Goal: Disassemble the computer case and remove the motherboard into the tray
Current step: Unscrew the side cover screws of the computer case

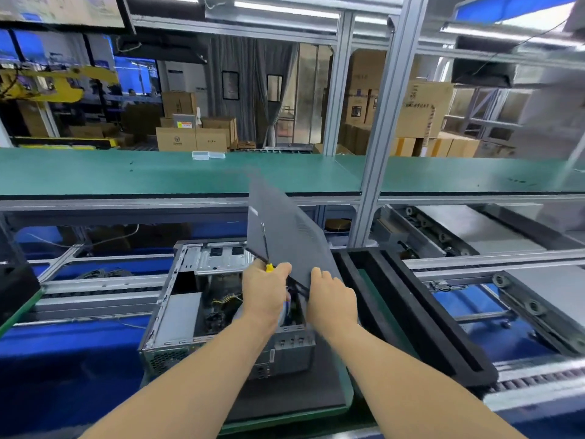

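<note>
At the centre of the frame both hands hold the dark grey side panel (285, 229) lifted and tilted above the open computer case (177, 315). The left grip (264, 293) curls round the panel's near edge and also pinches a yellow-handled screwdriver (265, 245) against it. The right grip (330, 299) clasps the same edge just beside it. Right of the case lies the black foam tray (421, 312). The motherboard cannot be made out inside the case.

Both hands, left (264, 288) & right (330, 297), grip side panel (285, 236) tilted above open case (196, 299); left prob. also holds screwdriver (266, 248).
</note>
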